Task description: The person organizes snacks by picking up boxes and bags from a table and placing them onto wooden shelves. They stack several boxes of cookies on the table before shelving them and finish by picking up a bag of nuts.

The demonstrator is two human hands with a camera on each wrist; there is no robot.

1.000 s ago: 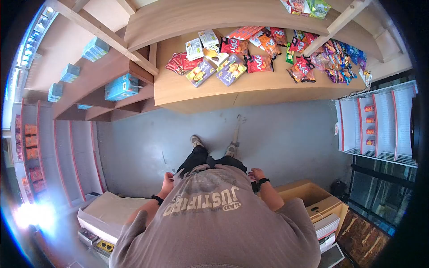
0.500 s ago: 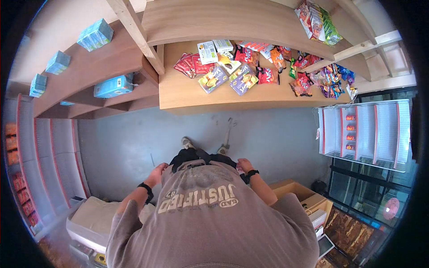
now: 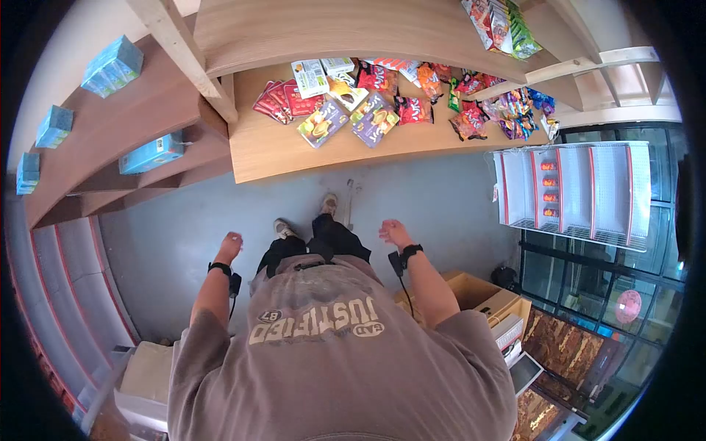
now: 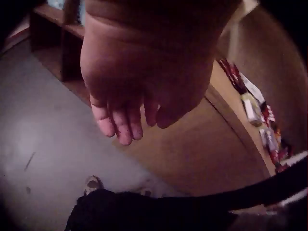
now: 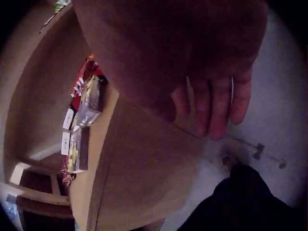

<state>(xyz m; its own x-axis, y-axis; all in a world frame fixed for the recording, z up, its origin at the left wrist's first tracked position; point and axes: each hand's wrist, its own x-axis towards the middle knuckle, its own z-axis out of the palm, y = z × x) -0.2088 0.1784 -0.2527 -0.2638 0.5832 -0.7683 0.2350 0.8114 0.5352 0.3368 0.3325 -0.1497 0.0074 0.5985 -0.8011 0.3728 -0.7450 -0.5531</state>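
Both hands are held out at waist height over the floor, apart from the goods. My left hand has loosely bent fingers and nothing in it. On the other side, my right hand hangs likewise, its relaxed fingers holding nothing. Ahead is a wooden counter with snacks on it. Two purple boxes lie near its front edge, beside red packets and white-and-yellow boxes. Red snack bags and a heap of purple-blue packets lie further right.
Blue packs stand on brown shelving at left. A white wire rack with several small red packs stands at right. An open cardboard box sits behind my right arm. Green and red packets rest on the upper shelf.
Both hands have moved away from the body and further forward, out to either side. The feet have stepped, and the view has shifted, with the counter now further left.
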